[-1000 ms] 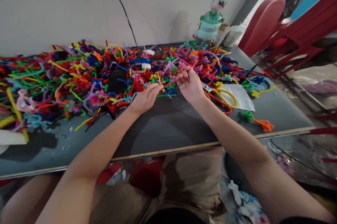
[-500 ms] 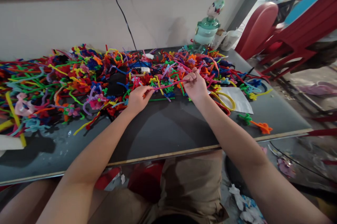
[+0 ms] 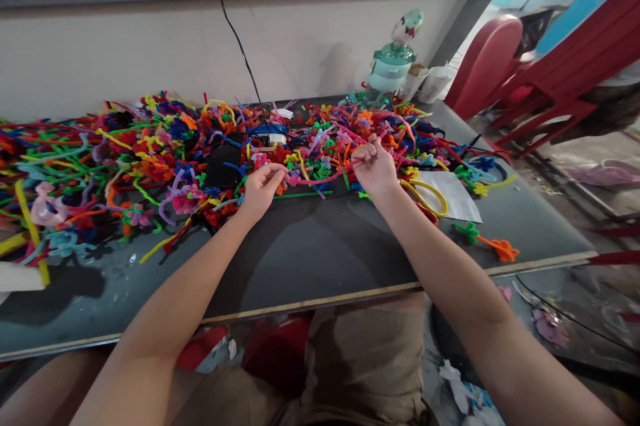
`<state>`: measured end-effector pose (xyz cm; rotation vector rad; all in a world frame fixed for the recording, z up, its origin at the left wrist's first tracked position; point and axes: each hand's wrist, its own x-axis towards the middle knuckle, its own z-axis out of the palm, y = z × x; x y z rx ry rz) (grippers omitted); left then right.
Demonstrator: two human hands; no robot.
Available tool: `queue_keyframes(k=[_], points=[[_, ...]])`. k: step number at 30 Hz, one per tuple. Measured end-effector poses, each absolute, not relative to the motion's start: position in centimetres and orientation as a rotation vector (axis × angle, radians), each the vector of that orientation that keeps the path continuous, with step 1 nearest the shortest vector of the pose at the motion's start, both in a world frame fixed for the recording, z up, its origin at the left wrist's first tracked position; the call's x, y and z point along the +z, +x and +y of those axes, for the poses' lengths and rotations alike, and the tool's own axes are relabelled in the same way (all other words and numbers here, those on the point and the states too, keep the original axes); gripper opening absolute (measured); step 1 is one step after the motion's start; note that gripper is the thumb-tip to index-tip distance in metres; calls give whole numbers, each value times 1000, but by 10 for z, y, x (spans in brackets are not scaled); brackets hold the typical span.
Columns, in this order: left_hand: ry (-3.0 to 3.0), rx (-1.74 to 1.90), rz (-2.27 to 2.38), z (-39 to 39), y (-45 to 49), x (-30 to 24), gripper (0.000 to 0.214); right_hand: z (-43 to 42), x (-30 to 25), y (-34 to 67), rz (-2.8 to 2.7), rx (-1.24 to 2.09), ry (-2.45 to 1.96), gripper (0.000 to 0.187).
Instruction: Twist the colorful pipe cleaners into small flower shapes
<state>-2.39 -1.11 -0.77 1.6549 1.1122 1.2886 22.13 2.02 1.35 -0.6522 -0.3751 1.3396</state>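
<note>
A pink pipe cleaner [image 3: 320, 181] stretches between my two hands, sagging a little in the middle. My left hand [image 3: 265, 189] pinches its left end between thumb and fingers. Its right part is in the curled fingers of my right hand [image 3: 373, 163]. Both hands hover over the front of a big heap of coloured pipe cleaners [image 3: 165, 139], many twisted into flowers. A straight green pipe cleaner [image 3: 305, 195] lies on the dark table [image 3: 310, 246] just below the hands.
A yellow ring [image 3: 433, 196] and a white sheet [image 3: 457, 196] lie right of my right hand. A green-orange pipe cleaner flower [image 3: 500, 249] is near the right edge. A green bottle [image 3: 393, 66] and white cups [image 3: 436, 83] stand behind. A black cable [image 3: 235, 33] hangs down. Red chairs [image 3: 483, 66] stand right.
The pipe cleaner was straight and taut; now it droops slightly, with a small pink bunch at my left fingers. The hands have stayed nearly in place; the view has tipped slightly up.
</note>
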Motion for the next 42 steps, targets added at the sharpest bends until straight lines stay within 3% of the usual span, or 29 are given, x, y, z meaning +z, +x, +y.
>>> queue_keyframes(k=[4,12,20,22,26,30,32,37,42], points=[[1613,1244,1114,-8,-27,-8,25,16,25,222,-264,1339,-655,34],[2340,944,1371,-13,-27,-10,31,17,23,217,-294,1349,-661,36],[2607,760,1402,-9,-25,-17,25,22,12,220,-408,1262,-714,31],[2653,744,1417,-10,-25,-18,32,25,6,219,-447,1209,-773,26],[2736,742,1320,-9,-25,-20,20,31,-9,218,-594,887,-1016,13],[2719,819,1305,-10,-25,-19,19,19,-9,219,-1046,275,-1256,55],[2710,911,1298,-12,-23,-17,18,5,-1,215,-1384,31,-1261,64],[2596,1161,1220,-18,-17,-10,17,-21,9,189,-2202,-28,-945,36],[2357,1264,1285,-25,-14,-6,19,-24,3,181,-2290,62,-1006,30]])
